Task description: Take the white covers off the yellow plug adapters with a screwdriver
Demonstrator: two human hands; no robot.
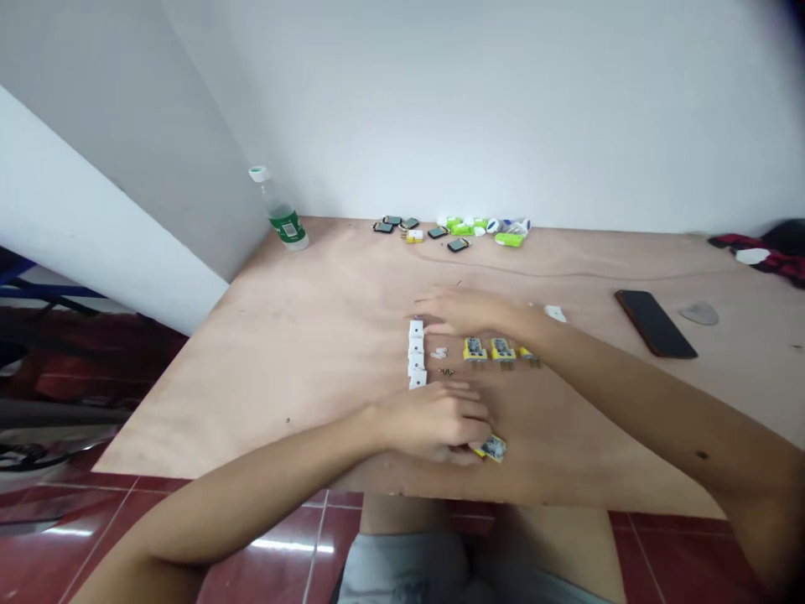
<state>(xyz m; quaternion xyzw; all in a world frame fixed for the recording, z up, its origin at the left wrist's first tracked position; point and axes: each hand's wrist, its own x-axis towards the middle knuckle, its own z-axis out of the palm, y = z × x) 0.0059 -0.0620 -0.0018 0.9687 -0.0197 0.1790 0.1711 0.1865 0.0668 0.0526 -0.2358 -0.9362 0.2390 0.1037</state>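
My left hand (444,421) is closed near the table's front edge. Its fingertips grip a yellow plug-like piece (494,447) with a grey inside, partly hidden by the fingers. At the far end of a column of white covers (416,346), my right hand (454,310) reaches in from the right. Its fingers are stretched out, with the thumb beside the top cover; whether they touch it I cannot tell. Between the hands lie small white clips (438,353) and a few brass-coloured screws (446,371). More yellow pieces (475,349) with metal prongs stand in a row beneath my right forearm.
A bottle (289,226) with a green label stands at the back left. Along the wall lie dark square modules (459,244), a yellow-and-white plug (413,236) and bright green parts (509,240). A phone (655,323) and a white cover (555,314) are on the right.
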